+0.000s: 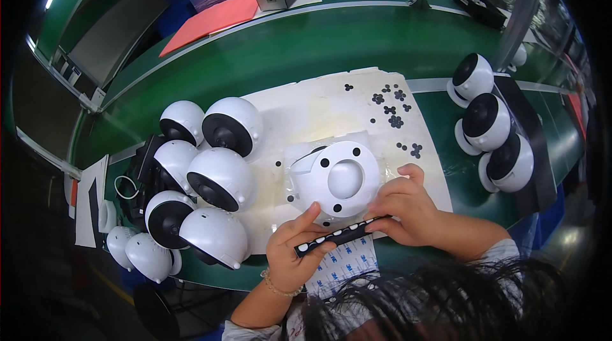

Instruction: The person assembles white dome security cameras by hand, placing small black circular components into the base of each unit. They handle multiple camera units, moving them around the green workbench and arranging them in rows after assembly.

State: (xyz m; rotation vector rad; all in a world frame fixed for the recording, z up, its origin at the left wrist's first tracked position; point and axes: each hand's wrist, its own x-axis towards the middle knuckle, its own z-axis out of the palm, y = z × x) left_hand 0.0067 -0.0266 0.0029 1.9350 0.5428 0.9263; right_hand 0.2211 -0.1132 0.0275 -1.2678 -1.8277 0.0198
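Between my two hands is a narrow black strip (341, 237) with a row of white round spots along it. My left hand (295, 248) grips its left end between thumb and fingers. At the other end, my right hand (406, 208) pinches the strip, its fingertips close to a white round base (346, 179). That base has a large central opening and black round pads (356, 151) on its face. It rests on clear plastic film (299, 149). Under the strip lies a white sheet with blue print (347, 264), partly hidden by my hands and hair.
Several white dome-shaped devices with black faces (220, 178) crowd the left; more stand in a row (497, 121) at the right. Loose black dots (395, 122) lie on the pale board (331, 98) at the far right. A metal box (274, 0) sits on the back shelf.
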